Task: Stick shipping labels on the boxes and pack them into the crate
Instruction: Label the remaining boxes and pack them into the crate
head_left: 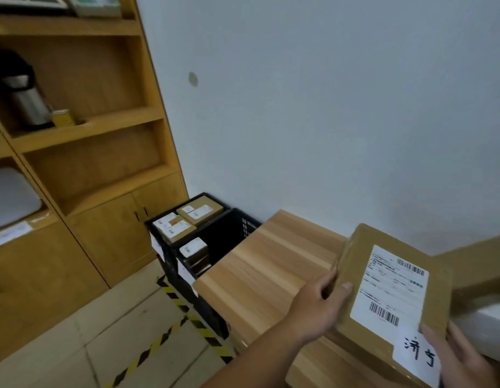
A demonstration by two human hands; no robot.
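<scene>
Box (pixel 352 261) over the wooden table (pixel 265 270): left hand (pixel 318 306) grips its 9 o'clock edge, thumb on top; right hand (pixel 461 357) clasps the 5 o'clock corner, thumb on the handwritten slip (pixel 416 351); black crate (pixel 243 228) at 10 o'clock.

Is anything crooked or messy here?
The handwritten slip sits askew at the near corner of the box and seems to poke past its edge, by the right hand. The shipping label lies flat.
</scene>
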